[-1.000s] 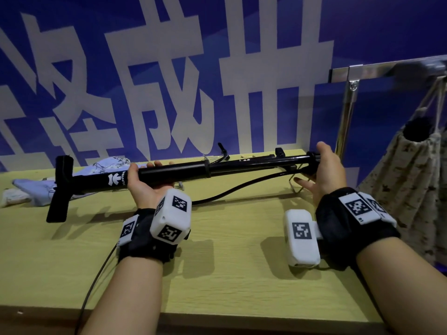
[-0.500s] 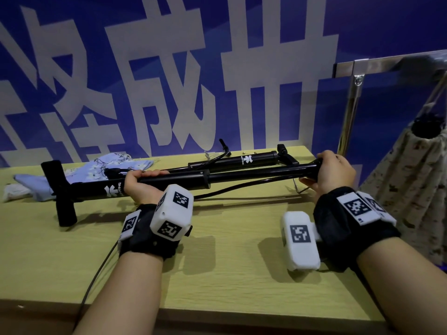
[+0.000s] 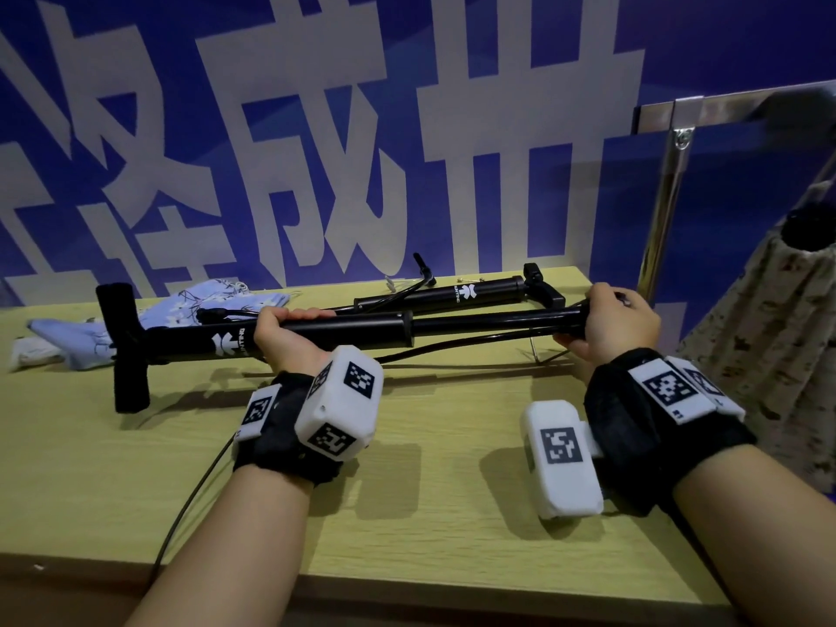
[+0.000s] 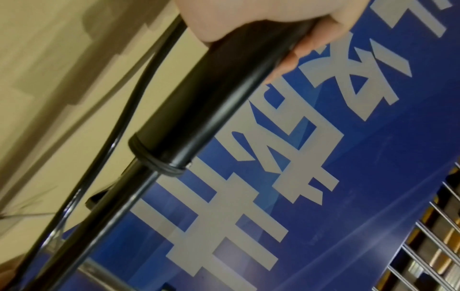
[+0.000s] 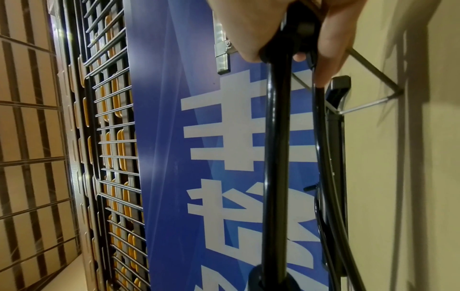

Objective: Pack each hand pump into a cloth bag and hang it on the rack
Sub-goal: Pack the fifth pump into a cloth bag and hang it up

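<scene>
I hold a long black hand pump [image 3: 353,332] level over the yellow table [image 3: 429,445]. My left hand [image 3: 282,330] grips its thick barrel [image 4: 224,84] near the white logo. My right hand [image 3: 610,325] grips the far end of its thin rod [image 5: 276,137], by a bent wire foot [image 5: 368,82]. Its T-handle [image 3: 126,346] points down at the left and its hose [image 3: 452,348] hangs under the barrel. A second black pump [image 3: 452,294] lies on the table behind. A light blue floral cloth bag [image 3: 181,310] lies at the back left.
A chrome rack [image 3: 678,138] stands at the right with a speckled beige bag [image 3: 769,346] hanging from it, a black handle poking out of its top. A blue banner wall [image 3: 407,129] backs the table. A thin cable [image 3: 194,491] trails off the table's front edge.
The held pump's T-handle end has swung down toward the table and the pump has come slightly nearer, uncovering the second pump behind. My right hand's fingers have closed fully round the rod end.
</scene>
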The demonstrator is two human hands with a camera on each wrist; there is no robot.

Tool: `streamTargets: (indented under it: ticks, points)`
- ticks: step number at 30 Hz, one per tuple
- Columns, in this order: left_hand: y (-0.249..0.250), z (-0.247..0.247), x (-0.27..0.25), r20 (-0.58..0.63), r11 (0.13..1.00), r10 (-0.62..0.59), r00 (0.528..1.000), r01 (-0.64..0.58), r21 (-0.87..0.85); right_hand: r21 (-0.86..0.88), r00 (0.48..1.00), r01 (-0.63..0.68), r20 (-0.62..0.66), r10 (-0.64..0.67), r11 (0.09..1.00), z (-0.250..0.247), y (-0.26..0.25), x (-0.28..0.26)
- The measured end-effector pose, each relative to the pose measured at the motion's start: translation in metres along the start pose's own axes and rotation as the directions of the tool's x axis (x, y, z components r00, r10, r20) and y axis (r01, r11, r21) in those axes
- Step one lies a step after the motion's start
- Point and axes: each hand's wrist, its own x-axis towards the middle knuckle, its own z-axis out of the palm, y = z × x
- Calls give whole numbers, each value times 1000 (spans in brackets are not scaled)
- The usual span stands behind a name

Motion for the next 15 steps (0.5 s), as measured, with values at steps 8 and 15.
streamTargets:
  ticks: [8, 15]
  points:
    - [-9, 5, -5, 9, 990, -110, 994, 109, 92, -11, 999, -35, 23, 35, 999, 6, 3, 0]
    - [0, 11, -1, 56, 992, -116, 992, 113, 54, 68, 996, -46, -74, 51, 997, -3, -5, 12]
